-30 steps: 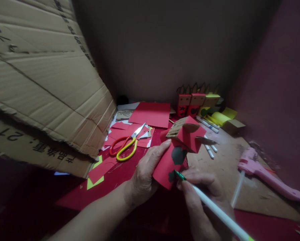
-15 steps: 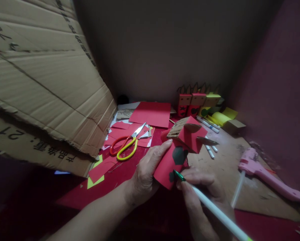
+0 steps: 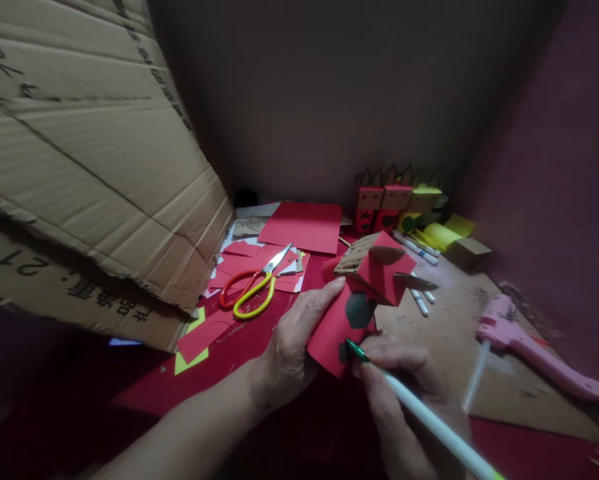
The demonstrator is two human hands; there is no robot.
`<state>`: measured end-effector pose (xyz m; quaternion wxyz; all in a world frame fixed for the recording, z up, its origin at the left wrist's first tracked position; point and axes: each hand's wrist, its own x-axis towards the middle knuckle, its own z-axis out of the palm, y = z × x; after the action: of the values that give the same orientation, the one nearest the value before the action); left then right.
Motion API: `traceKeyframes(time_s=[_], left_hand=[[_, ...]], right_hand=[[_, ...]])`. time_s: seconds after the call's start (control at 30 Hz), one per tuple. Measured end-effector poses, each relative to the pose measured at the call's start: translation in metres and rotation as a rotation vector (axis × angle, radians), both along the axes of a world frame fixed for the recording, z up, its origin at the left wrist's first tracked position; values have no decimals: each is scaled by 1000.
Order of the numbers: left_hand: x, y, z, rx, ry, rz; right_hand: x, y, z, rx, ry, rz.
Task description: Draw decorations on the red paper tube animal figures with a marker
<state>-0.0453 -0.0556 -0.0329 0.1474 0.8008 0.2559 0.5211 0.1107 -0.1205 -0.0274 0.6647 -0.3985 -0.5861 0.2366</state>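
Note:
My left hand is wrapped round a red paper tube figure with a box-shaped head of red paper and cardboard, tilted so its head points up and right. Dark ears stick out from the head. A large dark patch and a smaller one below it mark the tube's side. In my right hand is a white marker, pinched near its green tip, which touches the tube at the smaller dark patch.
Scissors with red and yellow handles lie on red paper scraps at left. A large cardboard sheet rises on the left. Finished-looking animal figures stand at the back. A pink glue gun and loose markers rest on the cardboard mat at right.
The marker's tip has shifted very slightly left on the smaller dark patch. Both hands and the figure stay nearly in place.

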Motion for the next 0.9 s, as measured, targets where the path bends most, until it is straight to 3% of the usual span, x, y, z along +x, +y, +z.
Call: traceKeyframes(time_s=[0.23, 0.57, 0.9], left_hand=[[-1, -1, 2, -11, 8, -7], [0, 0, 1, 9, 10, -1], [1, -2, 3, -14, 22, 14]], right_hand=[[-2, -3, 2, -24, 5, -6], [4, -1, -10, -30, 25, 15], [1, -2, -4, -9, 105, 56]])
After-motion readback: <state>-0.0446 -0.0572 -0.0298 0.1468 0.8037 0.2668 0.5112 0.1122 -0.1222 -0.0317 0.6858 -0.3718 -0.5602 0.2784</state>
